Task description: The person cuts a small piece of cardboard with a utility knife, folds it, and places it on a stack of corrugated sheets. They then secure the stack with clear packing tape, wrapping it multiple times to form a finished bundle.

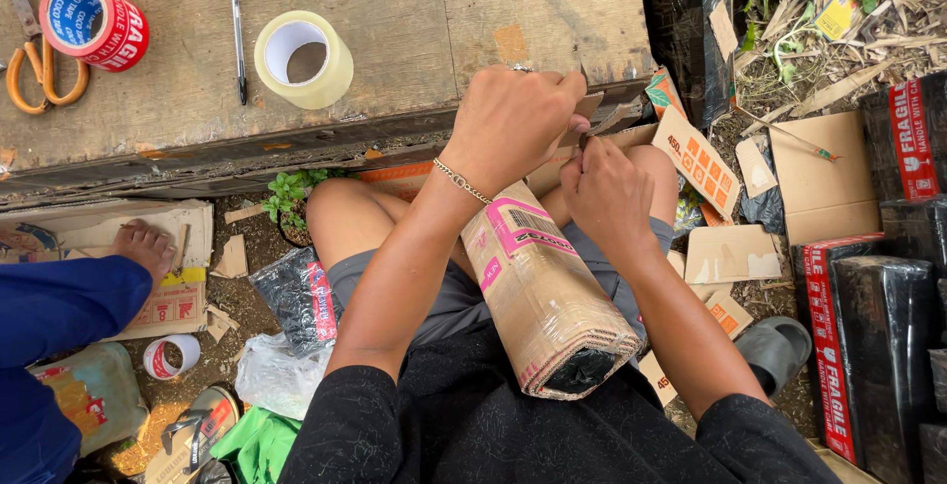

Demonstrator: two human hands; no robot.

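Far end of the cardboard roll point(543, 287) is sitting behind the left hand point(513, 129) and right hand point(607, 193), so whatever the fingertips are pinching isn't showing. Scissors point(35, 60) are getting cut off by the left edge, red tape roll point(94, 20) covering part of them. Person in the blue sleeve point(59, 306) is running off frame, only a bare foot point(143, 244) and a leg showing. Black wrapped boxes point(888, 346) are getting clipped at the right edge.
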